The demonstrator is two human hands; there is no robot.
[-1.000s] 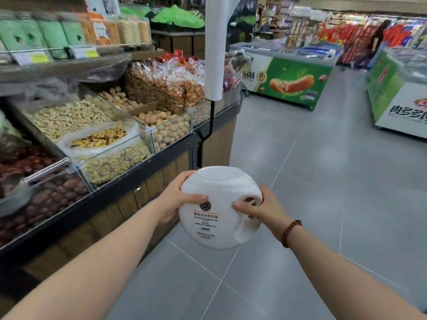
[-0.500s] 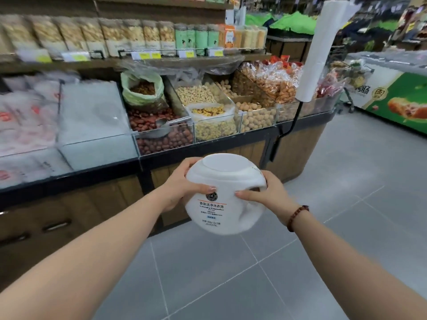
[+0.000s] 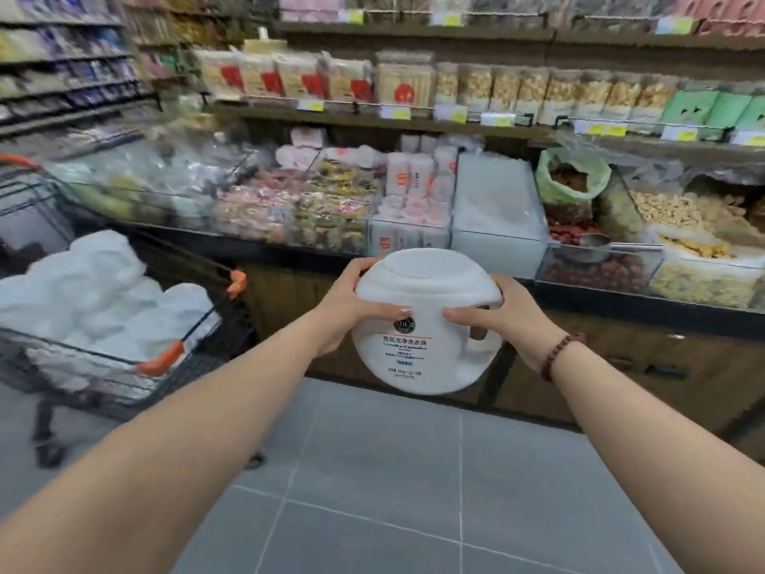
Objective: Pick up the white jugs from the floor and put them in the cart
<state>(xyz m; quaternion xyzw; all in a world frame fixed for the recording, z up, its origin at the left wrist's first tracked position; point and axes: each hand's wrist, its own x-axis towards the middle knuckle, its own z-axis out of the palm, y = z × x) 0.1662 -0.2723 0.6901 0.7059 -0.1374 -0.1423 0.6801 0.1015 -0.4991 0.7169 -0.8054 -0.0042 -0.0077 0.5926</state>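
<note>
Starting at the grip, a round white plastic jug (image 3: 418, 337) is held from both sides in the middle of the frame, clear of the grey tiled floor (image 3: 393, 490). The left hand (image 3: 343, 308) is curled round its upper left shoulder, with the thumb laid across the front. The right hand (image 3: 505, 321) is curled round the upper right shoulder, just above the moulded handle (image 3: 480, 345), with its thumb pressed to the front as well. The shell is judged to be stiff, smooth and somewhat slippery, and moderately heavy if it is full, as the laundry-capsule wording on the printed label (image 3: 403, 350) suggests. A two-sided clasp at the shoulders, or a hook of the fingers through the handle, is judged the safest hold. Breakage is not thought likely, though a drop could pop the wide flat lid (image 3: 426, 267). The jug is kept upright, the lid turned up and slightly toward the viewer and the label reading level. The handle points to the lower right of the frame. No marked long axis is shown: the body is squat, its widest span running left to right between the palms. At the left of the frame, well apart from the held jug, a black wire shopping cart (image 3: 203, 321) is seen, blurred, with other white jugs (image 3: 103, 292) piled in it.
</note>
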